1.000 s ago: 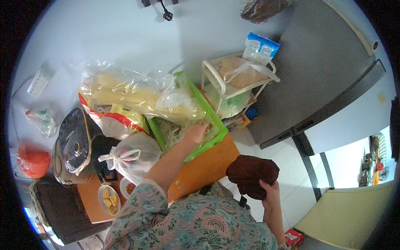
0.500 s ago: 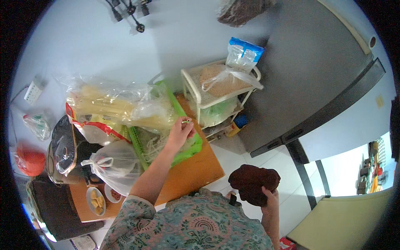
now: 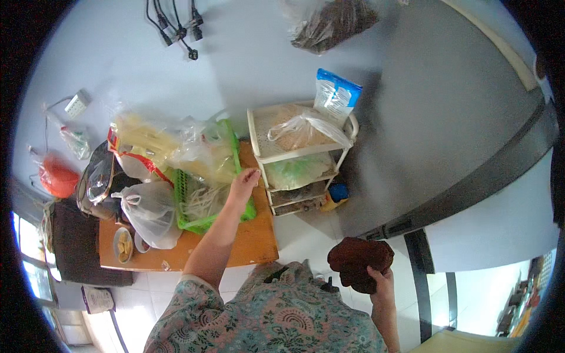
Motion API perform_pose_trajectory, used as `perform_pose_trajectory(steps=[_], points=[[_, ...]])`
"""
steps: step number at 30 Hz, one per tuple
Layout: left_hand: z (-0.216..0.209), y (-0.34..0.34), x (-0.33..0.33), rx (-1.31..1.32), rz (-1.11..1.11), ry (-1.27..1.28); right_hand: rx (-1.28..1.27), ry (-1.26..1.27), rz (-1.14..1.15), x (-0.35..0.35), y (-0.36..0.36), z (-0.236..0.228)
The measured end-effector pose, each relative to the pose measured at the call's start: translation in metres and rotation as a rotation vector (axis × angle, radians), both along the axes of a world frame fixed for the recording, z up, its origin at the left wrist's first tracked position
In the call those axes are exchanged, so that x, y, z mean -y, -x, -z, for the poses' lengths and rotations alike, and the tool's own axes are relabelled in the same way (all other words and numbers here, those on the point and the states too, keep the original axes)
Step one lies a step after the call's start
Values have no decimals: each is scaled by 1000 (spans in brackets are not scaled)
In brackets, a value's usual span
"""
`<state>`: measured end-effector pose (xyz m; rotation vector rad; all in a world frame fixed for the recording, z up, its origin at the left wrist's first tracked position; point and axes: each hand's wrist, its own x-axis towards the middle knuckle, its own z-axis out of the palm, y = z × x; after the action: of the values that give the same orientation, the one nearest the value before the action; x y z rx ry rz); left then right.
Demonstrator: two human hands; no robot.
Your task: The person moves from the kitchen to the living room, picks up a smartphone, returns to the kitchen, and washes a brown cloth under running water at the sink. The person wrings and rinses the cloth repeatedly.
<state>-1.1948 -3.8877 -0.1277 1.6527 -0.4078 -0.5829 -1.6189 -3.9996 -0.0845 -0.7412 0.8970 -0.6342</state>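
Note:
My left hand is raised over the right side of a bright green plastic basket. Its fingertips are pinched together; anything between them is too small to make out. Inside the basket lie pale, stringy strands, and clear bags of long yellowish sticks lean over its back. Low on the right, my right hand is closed on a lumpy dark brown bundle that looks like cloth. The bundle hangs in front of my body, above the tiled floor.
The basket stands on a wooden table with a tied white bag, two small bowls of food and a dark cooker. A white tiered rack holding bags stands at the table's right. Beyond it is a large grey refrigerator.
My view has shifted, and the table and rack show more fully. My left hand stays pinched near the basket's right side; the small pale thing earlier at its fingertips no longer shows clearly. My right hand keeps the bundle.

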Motion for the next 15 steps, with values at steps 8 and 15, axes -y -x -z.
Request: perform_pose_trajectory(steps=[8, 15], points=[[-2, -84, 13, 346, -153, 11, -44, -22, 10, -7, -38, -19], [1, -137, 48, 525, -63, -274, -71, 0, 71, -29, -68, -23]])
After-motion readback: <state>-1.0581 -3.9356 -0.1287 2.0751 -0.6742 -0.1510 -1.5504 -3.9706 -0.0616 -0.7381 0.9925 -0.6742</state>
